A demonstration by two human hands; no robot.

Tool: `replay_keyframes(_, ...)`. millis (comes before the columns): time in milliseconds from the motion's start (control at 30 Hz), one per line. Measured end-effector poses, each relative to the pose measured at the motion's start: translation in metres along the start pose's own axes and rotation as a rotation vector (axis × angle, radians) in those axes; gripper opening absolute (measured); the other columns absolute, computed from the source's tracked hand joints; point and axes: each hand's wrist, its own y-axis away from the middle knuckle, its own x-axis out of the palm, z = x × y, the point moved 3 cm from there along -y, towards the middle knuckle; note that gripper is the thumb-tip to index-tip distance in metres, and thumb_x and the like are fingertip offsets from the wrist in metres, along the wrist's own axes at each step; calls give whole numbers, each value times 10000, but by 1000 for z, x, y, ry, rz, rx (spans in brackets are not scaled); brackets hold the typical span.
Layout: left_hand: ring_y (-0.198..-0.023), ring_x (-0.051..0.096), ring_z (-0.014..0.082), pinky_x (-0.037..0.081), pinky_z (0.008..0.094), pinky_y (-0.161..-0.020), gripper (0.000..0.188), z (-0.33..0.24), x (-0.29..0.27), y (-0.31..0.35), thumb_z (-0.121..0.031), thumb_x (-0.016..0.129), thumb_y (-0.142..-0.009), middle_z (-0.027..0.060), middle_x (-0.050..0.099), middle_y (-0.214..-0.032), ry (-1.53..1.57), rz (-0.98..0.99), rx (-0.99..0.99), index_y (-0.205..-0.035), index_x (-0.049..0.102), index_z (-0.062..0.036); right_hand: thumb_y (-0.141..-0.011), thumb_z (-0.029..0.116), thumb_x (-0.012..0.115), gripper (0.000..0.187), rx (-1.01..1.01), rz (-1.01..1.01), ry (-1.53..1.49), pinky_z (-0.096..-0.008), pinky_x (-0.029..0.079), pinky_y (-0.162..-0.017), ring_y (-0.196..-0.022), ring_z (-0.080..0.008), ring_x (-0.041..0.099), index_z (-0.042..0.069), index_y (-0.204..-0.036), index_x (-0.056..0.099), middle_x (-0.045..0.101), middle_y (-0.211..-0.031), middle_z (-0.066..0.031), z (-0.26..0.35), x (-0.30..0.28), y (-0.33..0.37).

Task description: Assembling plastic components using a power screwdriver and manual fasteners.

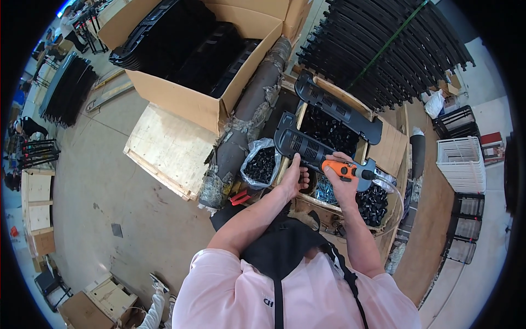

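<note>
My right hand is wrapped round an orange and black power screwdriver, which lies nearly level over the right end of a black slotted plastic panel. A pale hose or cord loops down from the tool's right end. At the panel's near edge, my left hand has its thumb against the rim and its other fingers curled, gripping the edge. The tool's tip is hard to make out. A second slotted panel rests farther back, across a wooden bin of small black parts.
Beside my left forearm are a bag of black parts and red-handled pliers. Bluish screws and more black pieces fill the near compartments. A cardboard box of black panels stands back left; stacked black frames stand back right.
</note>
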Motion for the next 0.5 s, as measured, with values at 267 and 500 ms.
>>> replay_keyframes(267,-653,578,135,494,309,-586,603,0,-2,-11,-677,503,-1028,2,598,-790,-152,-40,112,-950,621,-91,-880,17,777,483,3,48,30,-347,544,-1019,-1133,-196,675,18,-1327,593,709,-1245,-144,2,3,-5)
replay_keyframes(500,-622,546,120,458,285,-547,583,-2,0,-13,-640,472,-1058,-9,574,-757,-191,-61,144,-944,617,-87,-884,14,765,451,32,131,68,-336,529,-1034,-1137,-187,667,21,-1302,599,705,-1239,-128,10,12,-15)
